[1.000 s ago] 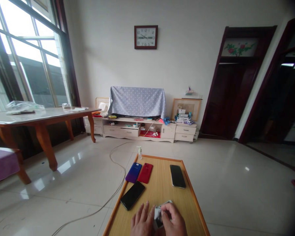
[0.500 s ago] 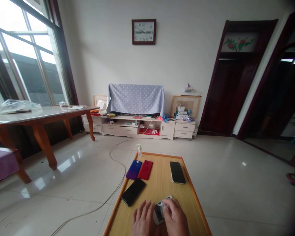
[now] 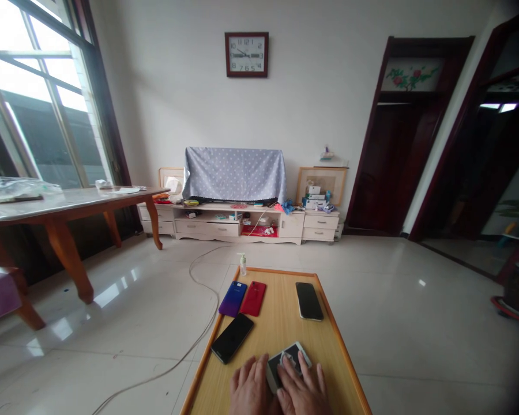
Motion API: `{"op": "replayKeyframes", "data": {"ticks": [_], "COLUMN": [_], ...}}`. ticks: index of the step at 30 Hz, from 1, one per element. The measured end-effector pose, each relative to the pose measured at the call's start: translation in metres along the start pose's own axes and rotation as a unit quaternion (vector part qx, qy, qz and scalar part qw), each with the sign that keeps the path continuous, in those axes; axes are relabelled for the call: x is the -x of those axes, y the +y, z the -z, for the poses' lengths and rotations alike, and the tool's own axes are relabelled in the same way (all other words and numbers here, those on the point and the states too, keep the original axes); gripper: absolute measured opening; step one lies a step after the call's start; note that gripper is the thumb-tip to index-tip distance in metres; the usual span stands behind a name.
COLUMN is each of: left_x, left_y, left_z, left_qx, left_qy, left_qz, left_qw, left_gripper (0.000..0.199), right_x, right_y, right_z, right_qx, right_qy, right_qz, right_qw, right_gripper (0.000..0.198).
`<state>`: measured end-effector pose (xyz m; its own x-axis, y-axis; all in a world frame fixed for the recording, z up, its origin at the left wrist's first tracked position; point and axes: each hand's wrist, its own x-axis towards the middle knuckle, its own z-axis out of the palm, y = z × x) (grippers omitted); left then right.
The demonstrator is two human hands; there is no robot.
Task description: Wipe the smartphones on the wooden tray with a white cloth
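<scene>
Clock directions taken from the white-edged phone (image 3: 275,367), 12 pointing straight ahead of us. Writing first: on the wall clock (image 3: 246,55), just short of 12, we read numerals, among them 10, 11, 12, 1, 2 above and 8, 7, 6, 5, 4 below; on the backs of the blue phone (image 3: 233,298) and the red phone (image 3: 253,298) we see small pale marks, too small to read, plus a white sticker at the blue one's top. Fingers next: our right hand (image 3: 301,380), coming in from 5 o'clock, has its fingers spread apart and laid over a crumpled white wipe (image 3: 288,356) on the dark screen; our left hand (image 3: 251,383), at 8, has its fingers stretched with narrow gaps, the index along the phone's edge, thumb hidden, so whether it grips we cannot tell. The phone lies slanted at the near end of the wooden table (image 3: 285,327), its near part covered by our hands. Around it: a black phone (image 3: 232,339) face up at 10, the blue one between 10 and 11, red at 11, another dark-screened phone (image 3: 309,301) at 1, a clear pump bottle (image 3: 243,265) at 11 by the table corner. Beyond: a cable (image 3: 204,328) on the floor towards 10, and a low cabinet (image 3: 207,228) between 11 and 12, a spotted cloth (image 3: 236,173) draped above it
</scene>
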<state>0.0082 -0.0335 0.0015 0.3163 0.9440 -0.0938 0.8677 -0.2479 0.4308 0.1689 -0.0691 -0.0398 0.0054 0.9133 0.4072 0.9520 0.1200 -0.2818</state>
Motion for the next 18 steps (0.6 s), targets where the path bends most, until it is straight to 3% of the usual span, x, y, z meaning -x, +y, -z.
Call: {"op": "replayKeyframes", "data": {"ticks": [4,7,9,12,15,18], "left_x": [0.006,0.009,0.01,0.008,0.006,0.006], "left_y": [0.005,0.009,0.011,0.01,0.009,0.011], "left_z": [0.007,0.011,0.012,0.013,0.014,0.015], "left_qx": [0.003,-0.006,-0.016,-0.031,-0.035,-0.038], "left_qy": [0.029,0.04,0.035,0.015,0.0,0.009], "left_qz": [-0.014,-0.013,-0.008,-0.003,0.002,0.008], "left_qw": [0.999,0.999,0.999,0.999,0.999,0.999], "left_gripper": [0.07,0.069,0.07,0.069,0.066,0.067], "right_x": [-0.01,-0.016,-0.014,0.0,0.014,0.011], "right_y": [0.021,0.032,0.028,0.005,-0.015,-0.008], "right_z": [0.024,0.032,0.025,-0.003,-0.026,-0.012], "right_qx": [-0.017,0.002,0.002,-0.024,-0.042,-0.044], "right_qy": [-0.074,-0.053,-0.038,-0.016,0.056,0.017], "right_qz": [-0.01,-0.056,-0.059,-0.003,0.014,0.0], "right_qw": [0.997,0.997,0.998,1.0,0.997,0.999], "right_gripper": [0.041,0.045,0.047,0.044,0.036,0.035]}}
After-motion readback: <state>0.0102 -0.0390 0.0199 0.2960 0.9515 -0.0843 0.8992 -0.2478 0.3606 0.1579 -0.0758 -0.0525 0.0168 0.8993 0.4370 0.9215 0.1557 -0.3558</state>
